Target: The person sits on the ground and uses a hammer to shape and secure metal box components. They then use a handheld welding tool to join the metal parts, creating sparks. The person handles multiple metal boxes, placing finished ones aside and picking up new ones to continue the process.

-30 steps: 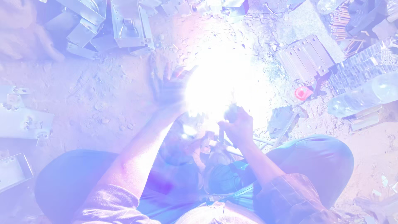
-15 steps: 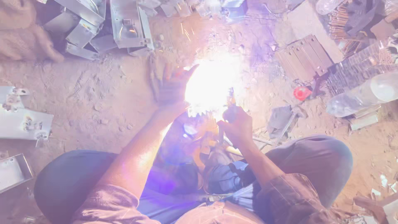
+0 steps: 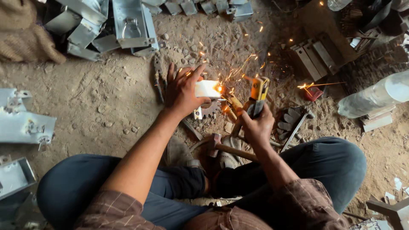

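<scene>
The left hand point(image 3: 182, 91) is spread over a small pale rectangular metal piece point(image 3: 207, 89), fingers splayed on the dirt floor point(image 3: 98, 110) and thumb pressed along the piece's upper edge; the piece is pinned rather than enclosed. Its right edge glows orange, and sparks scatter up and to the right from that corner.

The right hand point(image 3: 257, 125) is clenched around a yellow-jawed electrode holder with a dark grip point(image 3: 257, 96). The holder stands nearly upright, just right of the glowing edge; whether the rod tip touches the piece cannot be told.

A rusted toothed gear point(image 3: 210, 109) lies against the piece's lower edge. A wooden-handled hammer with a reddish head point(image 3: 228, 148) lies between the crossed legs, just below the right hand. Dark pliers point(image 3: 158, 81) lie on the floor, touching the left hand's outer edge.

Open floor extends to the left of the left forearm. That room is bounded above by folded grey sheet-metal boxes point(image 3: 128, 23) and at the left edge by grey sheet-metal brackets point(image 3: 25, 125). To the right, room is tight: flat rusty steel bars point(image 3: 309, 57), a clear plastic bottle lying on its side point(image 3: 375, 96) and a worn glove point(image 3: 289, 121) crowd near the right hand
</scene>
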